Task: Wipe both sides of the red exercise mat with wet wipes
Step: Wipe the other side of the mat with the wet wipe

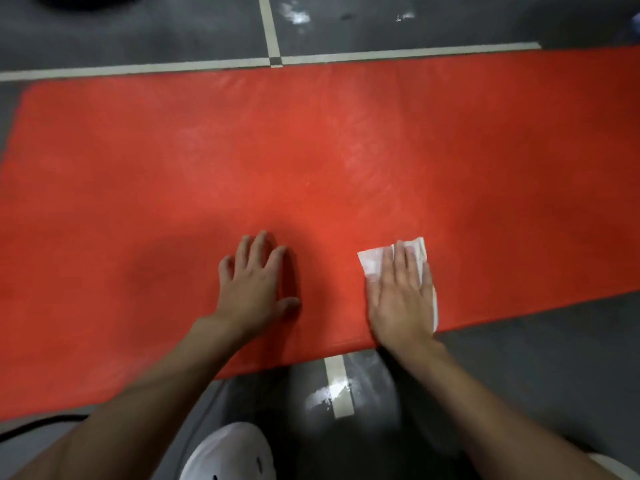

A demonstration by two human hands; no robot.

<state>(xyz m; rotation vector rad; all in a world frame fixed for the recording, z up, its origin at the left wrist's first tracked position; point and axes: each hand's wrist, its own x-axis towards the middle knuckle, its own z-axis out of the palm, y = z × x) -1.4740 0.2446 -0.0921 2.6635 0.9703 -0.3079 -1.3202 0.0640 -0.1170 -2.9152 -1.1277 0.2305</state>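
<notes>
The red exercise mat (311,161) lies flat on the grey floor and fills most of the view. My left hand (254,284) rests on the mat near its front edge, fingers spread and straight. To its right, my right hand (400,292) presses flat on a white wet wipe (372,259), which lies on the mat by the front edge. Corners of the wipe stick out beyond the fingers and along the hand's right side. Faint pale streaks show on the mat's far right part.
Pale tape lines (273,32) cross the grey floor (536,358) behind the mat, and another strip (337,382) lies in front of it. My white shoe (228,452) shows at the bottom, a black cable (38,424) at the lower left.
</notes>
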